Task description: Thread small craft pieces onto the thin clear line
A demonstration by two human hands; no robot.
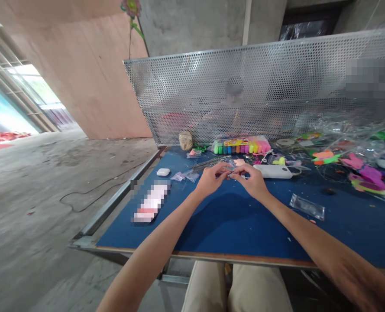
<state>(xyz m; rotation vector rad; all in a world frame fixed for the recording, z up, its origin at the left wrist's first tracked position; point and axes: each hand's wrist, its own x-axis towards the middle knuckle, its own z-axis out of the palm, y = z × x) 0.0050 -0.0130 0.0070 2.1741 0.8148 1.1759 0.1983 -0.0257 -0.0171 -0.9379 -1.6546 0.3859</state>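
Head view shows your left hand (214,177) and right hand (249,177) pinching a small item (230,174) well inside the blue table's (224,229) front edge.

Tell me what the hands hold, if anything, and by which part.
The left hand and right hand pinch something small between their fingertips; what it is, and by which part, cannot be told.

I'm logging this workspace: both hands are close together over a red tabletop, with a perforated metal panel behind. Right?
Wrong colour: the head view shows the left hand and right hand close together over a blue tabletop, with the perforated metal panel behind.
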